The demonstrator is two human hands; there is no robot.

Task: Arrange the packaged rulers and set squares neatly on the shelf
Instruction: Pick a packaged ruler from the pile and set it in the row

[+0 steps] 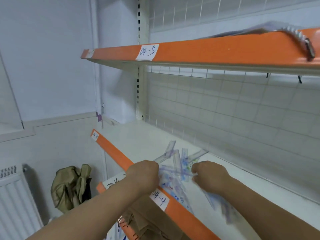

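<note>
A loose heap of clear packaged rulers and set squares (pixel 180 161) with blue and purple prints lies on the white shelf (pixel 225 172) labelled 04-4, near its orange front edge. My left hand (pixel 143 177) is curled over the left side of the heap and grips a long ruler (pixel 161 157) that points up and to the right. My right hand (pixel 210 175) pinches packets at the heap's right side. A blurred packet (pixel 216 203) lies below my right wrist.
The upper shelf 04-5 (pixel 207 51) has an orange edge and carries a spiral-bound item (pixel 294 35) at its right end. A wire grid backs the shelves. An olive bag (pixel 71 186) and a white radiator (pixel 15 201) are at lower left. Brown cardboard (pixel 147 222) sits below the shelf.
</note>
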